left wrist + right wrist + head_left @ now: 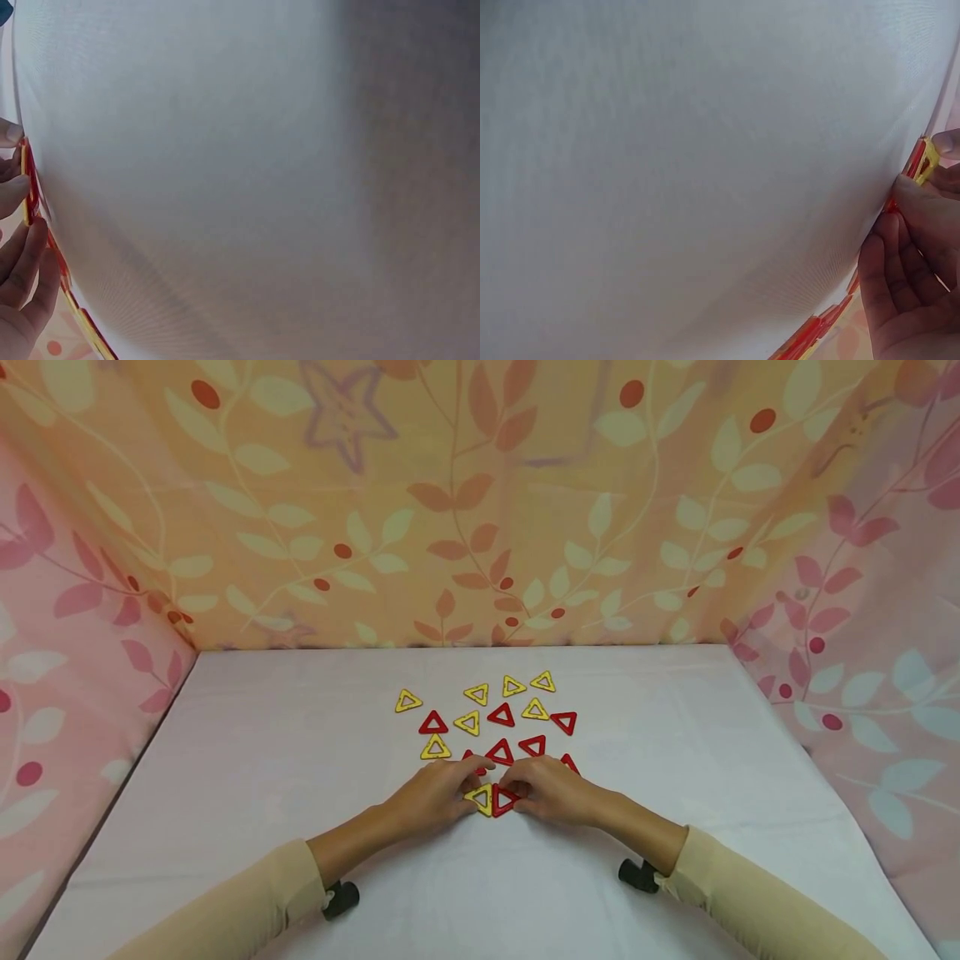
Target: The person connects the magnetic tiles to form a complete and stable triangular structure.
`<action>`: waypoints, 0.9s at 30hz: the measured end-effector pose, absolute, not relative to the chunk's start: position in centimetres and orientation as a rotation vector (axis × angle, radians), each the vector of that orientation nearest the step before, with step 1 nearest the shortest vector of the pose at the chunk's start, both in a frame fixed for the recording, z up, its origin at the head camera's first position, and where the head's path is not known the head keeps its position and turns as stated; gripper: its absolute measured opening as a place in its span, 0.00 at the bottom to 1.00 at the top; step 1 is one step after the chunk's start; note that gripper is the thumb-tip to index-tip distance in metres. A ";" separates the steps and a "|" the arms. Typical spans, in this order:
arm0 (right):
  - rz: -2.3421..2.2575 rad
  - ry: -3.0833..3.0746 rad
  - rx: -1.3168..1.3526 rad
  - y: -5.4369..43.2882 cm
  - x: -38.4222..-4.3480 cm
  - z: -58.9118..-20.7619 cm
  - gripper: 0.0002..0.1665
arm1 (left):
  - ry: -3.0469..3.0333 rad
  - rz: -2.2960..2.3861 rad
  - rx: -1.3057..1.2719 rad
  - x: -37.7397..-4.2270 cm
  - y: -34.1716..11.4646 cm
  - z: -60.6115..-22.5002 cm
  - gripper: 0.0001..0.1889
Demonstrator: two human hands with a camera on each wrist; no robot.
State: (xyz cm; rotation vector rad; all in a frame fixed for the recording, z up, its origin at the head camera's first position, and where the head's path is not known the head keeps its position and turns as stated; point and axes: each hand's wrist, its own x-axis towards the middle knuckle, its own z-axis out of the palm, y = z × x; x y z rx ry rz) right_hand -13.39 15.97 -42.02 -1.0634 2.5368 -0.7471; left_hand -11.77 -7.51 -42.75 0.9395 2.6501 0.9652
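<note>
In the head view, my left hand point(441, 789) pinches a yellow triangular frame tile point(489, 802) between thumb and forefinger. Opposite it, my right hand point(553, 787) pinches a red triangular frame tile point(496, 802) at its right corner. The two tiles stand side by side, their straight edges meeting between the hands. The right wrist view shows the right thumb at the red tile point(915, 157), with the yellow tile point(930, 159) against it. At the far left of the left wrist view, fingertips surround both tiles, seen nearly edge-on.
Beyond the hands, several loose triangles lie scattered on the white tablecloth point(225, 760), among them a red one point(433, 731) and a yellow one point(435, 756). Some red ones lie close to the fingers, partly hidden. A patterned curtain point(465, 527) borders the table's back and sides.
</note>
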 end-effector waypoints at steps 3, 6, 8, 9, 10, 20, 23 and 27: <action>-0.750 2.536 -1.064 16.0 -13.5 -42.1 0.18 | 2.648 0.986 0.955 -11.7 -7.5 -42.7 0.28; -0.757 2.532 -1.067 16.0 -13.5 -42.1 0.18 | 2.643 1.013 0.966 -11.7 -7.5 -42.6 0.28; -0.761 2.529 -1.074 16.0 -13.6 -42.2 0.18 | 2.631 1.035 0.970 -11.7 -7.5 -42.7 0.28; -0.761 2.528 -1.077 16.0 -13.6 -42.2 0.18 | 2.621 1.048 0.970 -11.7 -7.5 -42.7 0.28; -0.761 2.527 -1.081 16.0 -13.6 -42.2 0.17 | 2.612 1.060 0.971 -11.8 -7.6 -42.7 0.28; -0.769 2.526 -1.085 16.0 -13.7 -42.1 0.17 | 2.574 1.143 1.018 -12.2 -7.4 -42.8 0.27; -0.772 2.521 -1.080 16.0 -13.7 -42.1 0.17 | 2.543 1.186 1.010 -12.1 -7.1 -42.8 0.27; -0.779 2.511 -1.082 16.0 -13.7 -42.3 0.16 | 2.499 1.227 0.967 -12.0 -6.7 -42.7 0.28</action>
